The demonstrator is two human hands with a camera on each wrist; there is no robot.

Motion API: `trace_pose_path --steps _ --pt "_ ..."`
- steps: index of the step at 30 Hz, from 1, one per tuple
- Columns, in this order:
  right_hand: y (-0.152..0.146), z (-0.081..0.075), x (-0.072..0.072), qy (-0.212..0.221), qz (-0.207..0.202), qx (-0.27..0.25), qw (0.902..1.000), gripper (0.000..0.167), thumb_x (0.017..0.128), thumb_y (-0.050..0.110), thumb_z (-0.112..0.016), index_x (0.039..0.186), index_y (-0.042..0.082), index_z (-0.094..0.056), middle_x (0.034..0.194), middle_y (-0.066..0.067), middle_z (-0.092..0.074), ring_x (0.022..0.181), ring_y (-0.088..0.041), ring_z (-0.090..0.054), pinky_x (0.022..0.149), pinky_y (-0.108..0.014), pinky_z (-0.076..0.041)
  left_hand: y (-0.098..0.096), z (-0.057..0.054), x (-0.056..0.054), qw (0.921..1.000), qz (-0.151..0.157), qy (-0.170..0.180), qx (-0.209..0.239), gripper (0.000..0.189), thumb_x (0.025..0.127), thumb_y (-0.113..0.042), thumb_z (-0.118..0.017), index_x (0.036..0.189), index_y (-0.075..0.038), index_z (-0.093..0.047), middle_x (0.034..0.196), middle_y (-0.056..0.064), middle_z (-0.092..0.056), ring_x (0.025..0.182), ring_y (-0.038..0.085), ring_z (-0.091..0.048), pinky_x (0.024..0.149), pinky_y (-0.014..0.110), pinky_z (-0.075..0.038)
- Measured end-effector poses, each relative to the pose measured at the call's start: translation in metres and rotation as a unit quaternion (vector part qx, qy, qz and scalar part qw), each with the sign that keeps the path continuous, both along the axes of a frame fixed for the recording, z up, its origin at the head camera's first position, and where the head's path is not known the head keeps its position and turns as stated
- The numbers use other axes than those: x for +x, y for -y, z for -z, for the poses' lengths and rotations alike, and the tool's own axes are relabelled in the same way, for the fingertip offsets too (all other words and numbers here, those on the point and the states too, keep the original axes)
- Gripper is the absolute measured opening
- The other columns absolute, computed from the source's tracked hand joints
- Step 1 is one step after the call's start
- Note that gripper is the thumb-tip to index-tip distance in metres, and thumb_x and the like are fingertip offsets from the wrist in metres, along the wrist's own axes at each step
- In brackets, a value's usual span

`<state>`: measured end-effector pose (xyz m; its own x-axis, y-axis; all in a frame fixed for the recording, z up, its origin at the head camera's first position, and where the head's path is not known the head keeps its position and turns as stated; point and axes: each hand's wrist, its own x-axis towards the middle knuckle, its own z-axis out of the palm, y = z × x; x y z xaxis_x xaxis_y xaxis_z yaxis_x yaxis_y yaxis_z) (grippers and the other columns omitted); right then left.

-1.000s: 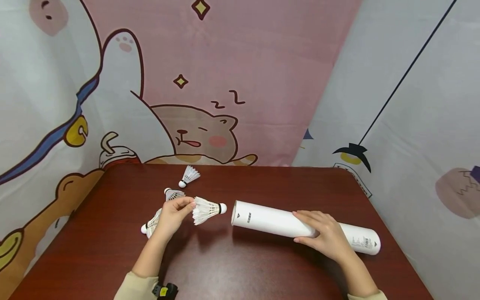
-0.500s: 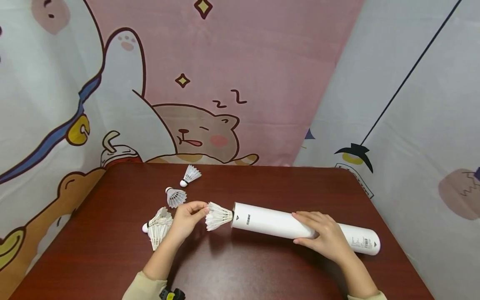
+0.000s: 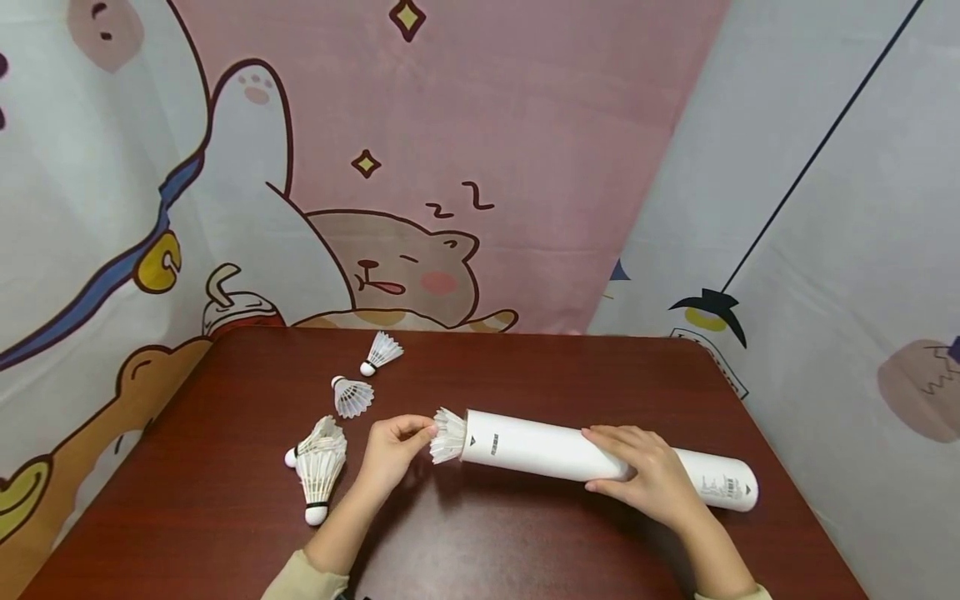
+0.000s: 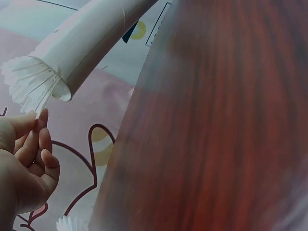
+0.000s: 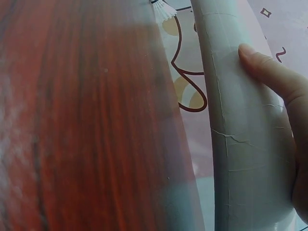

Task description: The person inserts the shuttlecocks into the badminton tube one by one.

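Observation:
My left hand (image 3: 395, 452) pinches the feathered skirt of a white shuttlecock (image 3: 447, 436) between thumb and forefinger. The cork end of that shuttlecock is hidden inside the left mouth of a long white tube (image 3: 540, 446); only its feathers stick out. In the left wrist view, the pinched feathers (image 4: 31, 82) spread just outside the tube's rim. Gripping the tube around its middle, my right hand (image 3: 648, 471) has its thumb on the near side and its fingers over the top. The right wrist view shows the thumb (image 5: 260, 67) pressed along the tube's creased wall.
Left of my left hand, a shuttlecock (image 3: 321, 475) lies over another one whose white cork (image 3: 291, 457) shows. Farther back are two more, a shuttlecock (image 3: 352, 396) and a shuttlecock (image 3: 382, 353). The brown table (image 3: 525, 367) ends at a printed cloth backdrop (image 3: 562, 167).
My left hand has moved right, carrying the shuttlecock from outside the tube until its cork and part of its skirt are inside. The right hand and tube have stayed nearly still.

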<state>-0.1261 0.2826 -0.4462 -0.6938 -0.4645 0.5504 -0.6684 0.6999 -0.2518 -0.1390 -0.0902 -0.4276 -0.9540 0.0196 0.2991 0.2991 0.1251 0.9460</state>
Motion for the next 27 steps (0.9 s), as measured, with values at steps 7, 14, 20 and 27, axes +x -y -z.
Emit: trace_pose_path --steps 7,14,20,27 --pt "0.002 0.000 0.000 -0.009 -0.014 -0.008 0.9998 0.071 0.064 0.046 -0.085 0.126 0.020 -0.064 0.119 0.002 -0.064 0.105 -0.017 -0.058 0.085 -0.033 -0.038 -0.007 0.004 0.004 0.9996 0.022 0.012 -0.008 0.005 0.079 0.009 -0.071 0.082 0.012 -0.069 0.078 0.018 -0.070 0.070 0.008 -0.061 0.063 0.019 -0.048" --pt "0.002 -0.001 0.001 -0.018 -0.013 -0.014 0.9997 0.071 0.064 0.045 -0.085 0.126 0.020 -0.064 0.120 0.000 -0.064 0.105 -0.019 -0.058 0.086 -0.034 -0.039 -0.014 0.004 0.006 0.9987 0.033 0.037 0.009 0.004 0.079 0.010 -0.070 0.082 0.011 -0.070 0.078 0.018 -0.069 0.069 0.007 -0.061 0.063 0.021 -0.048" --pt "0.003 0.000 0.000 -0.020 -0.014 -0.014 0.9996 0.071 0.064 0.046 -0.085 0.127 0.020 -0.064 0.120 0.002 -0.064 0.106 -0.019 -0.058 0.086 -0.034 -0.038 -0.017 0.006 0.007 0.9973 0.034 0.061 0.023 0.006 0.079 0.012 -0.069 0.084 0.010 -0.071 0.079 0.018 -0.070 0.068 0.008 -0.060 0.063 0.020 -0.048" --pt "0.004 0.002 0.000 -0.030 -0.020 -0.018 0.9992 0.071 0.064 0.046 -0.085 0.126 0.019 -0.064 0.120 0.001 -0.064 0.105 -0.020 -0.058 0.085 -0.034 -0.038 -0.020 0.004 0.006 0.9979 0.033 0.053 0.014 0.006 0.078 0.011 -0.070 0.084 0.010 -0.071 0.080 0.018 -0.070 0.069 0.008 -0.060 0.063 0.021 -0.048"
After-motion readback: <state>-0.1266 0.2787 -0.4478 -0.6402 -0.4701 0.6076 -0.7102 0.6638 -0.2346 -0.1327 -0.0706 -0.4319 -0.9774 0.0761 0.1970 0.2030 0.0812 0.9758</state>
